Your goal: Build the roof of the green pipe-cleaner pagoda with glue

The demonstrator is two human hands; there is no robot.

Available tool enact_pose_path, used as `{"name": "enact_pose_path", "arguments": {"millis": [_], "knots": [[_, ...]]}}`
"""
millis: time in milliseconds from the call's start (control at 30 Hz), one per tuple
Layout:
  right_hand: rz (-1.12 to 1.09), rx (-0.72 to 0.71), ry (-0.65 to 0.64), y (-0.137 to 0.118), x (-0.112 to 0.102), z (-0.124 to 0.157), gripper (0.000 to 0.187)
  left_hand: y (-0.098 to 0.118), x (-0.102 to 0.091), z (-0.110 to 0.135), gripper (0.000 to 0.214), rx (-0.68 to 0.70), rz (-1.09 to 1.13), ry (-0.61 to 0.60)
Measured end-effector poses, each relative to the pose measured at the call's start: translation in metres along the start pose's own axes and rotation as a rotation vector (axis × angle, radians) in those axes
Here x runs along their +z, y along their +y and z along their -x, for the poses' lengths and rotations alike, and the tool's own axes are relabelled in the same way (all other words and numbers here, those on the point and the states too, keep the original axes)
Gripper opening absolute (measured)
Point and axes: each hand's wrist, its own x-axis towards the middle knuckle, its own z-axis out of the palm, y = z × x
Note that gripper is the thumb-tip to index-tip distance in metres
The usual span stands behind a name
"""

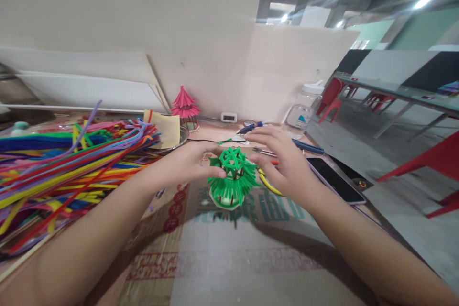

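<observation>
A small green pavilion made of pipe cleaners [233, 179] stands on a sheet of cardboard [229, 253] in front of me. My left hand [186, 162] pinches its roof from the left, thumb and fingertips against the green strands. My right hand [283, 160] hovers beside the roof on the right, fingers stretched out and slightly curved, holding nothing; I cannot tell whether it touches the model.
A big heap of coloured pipe cleaners [64, 167] fills the left. A pink pipe-cleaner pavilion [184, 107] stands by the wall. Pliers with yellow handles [267, 182], a blue pen [250, 127], a phone [335, 179], a clear jar [304, 107] lie right. Red chairs [426, 162] beyond.
</observation>
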Motion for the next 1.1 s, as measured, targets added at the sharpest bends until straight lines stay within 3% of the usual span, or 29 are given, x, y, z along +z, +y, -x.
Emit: {"name": "enact_pose_path", "arguments": {"millis": [67,133,233,367,567,700,933,1100], "knots": [[-0.020,0.040,0.083,0.004,-0.003,-0.001,0.006,-0.002,-0.004,0.001,0.052,-0.008,-0.001,0.008],[-0.047,0.089,0.122,0.008,-0.004,-0.001,0.012,-0.004,-0.007,0.002,0.053,-0.004,-0.017,0.028],[-0.066,0.105,0.049,0.010,-0.003,-0.001,0.017,-0.007,-0.006,0.001,0.051,0.016,-0.005,0.014],[-0.019,0.022,-0.064,0.001,0.001,0.000,0.010,-0.012,0.004,-0.003,0.051,0.014,-0.021,0.032],[0.115,-0.068,-0.182,-0.019,-0.003,0.006,0.035,-0.007,0.009,0.000,0.045,0.148,-0.071,0.046],[0.070,-0.030,-0.221,-0.019,-0.011,0.014,0.035,0.003,0.003,0.005,0.037,0.222,-0.115,0.010],[0.045,0.007,-0.242,-0.012,-0.016,0.016,0.018,0.002,-0.007,0.007,0.035,0.117,-0.128,-0.027],[0.020,-0.033,-0.213,-0.010,-0.013,0.015,0.013,0.003,-0.014,0.010,0.041,0.041,-0.125,0.076]]}}
